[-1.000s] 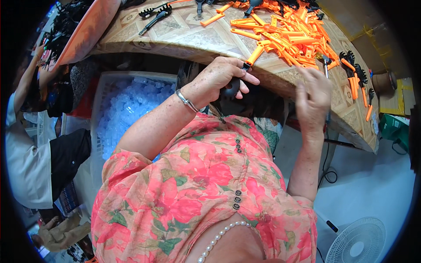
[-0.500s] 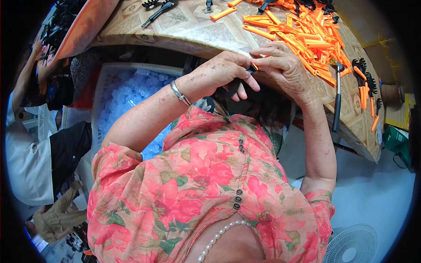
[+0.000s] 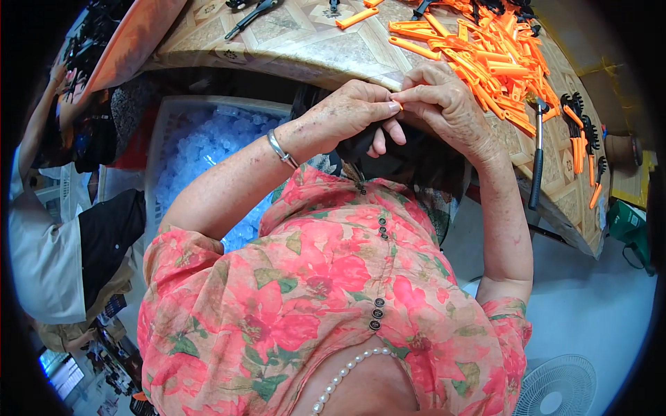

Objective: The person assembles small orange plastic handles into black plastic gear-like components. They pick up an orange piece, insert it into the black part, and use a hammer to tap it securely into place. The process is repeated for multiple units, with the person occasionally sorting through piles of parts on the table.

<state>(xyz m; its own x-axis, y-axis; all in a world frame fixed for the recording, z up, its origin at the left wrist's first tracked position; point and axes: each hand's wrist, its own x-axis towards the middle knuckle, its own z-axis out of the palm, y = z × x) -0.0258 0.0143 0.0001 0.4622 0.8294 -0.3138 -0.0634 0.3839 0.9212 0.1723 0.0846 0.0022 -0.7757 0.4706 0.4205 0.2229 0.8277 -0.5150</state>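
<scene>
My left hand (image 3: 354, 111) and my right hand (image 3: 442, 107) meet at the table's near edge, thumbs and fingertips pinched together. Between them shows a sliver of a small orange and black piece (image 3: 399, 105); most of it is covered by my fingers. The left hand's lower fingers curl loosely beneath. Just beyond my right hand, a heap of orange plastic handles (image 3: 496, 69) spreads over the table (image 3: 312, 55). To the right of that hand lies a hammer (image 3: 537, 156) with a black grip, its head against the heap.
Black toothed heads with orange handles (image 3: 579, 132) lie at the table's right side. A black tool (image 3: 251, 19) rests at the far left. Below the table edge stands a white crate (image 3: 158, 139) of clear bluish pieces. A fan (image 3: 555, 388) is at lower right; another person (image 3: 48, 243) is at left.
My fingertips have closed in around the small piece, so its black part no longer shows and only an orange sliver remains visible. The person at the lower left has shifted.
</scene>
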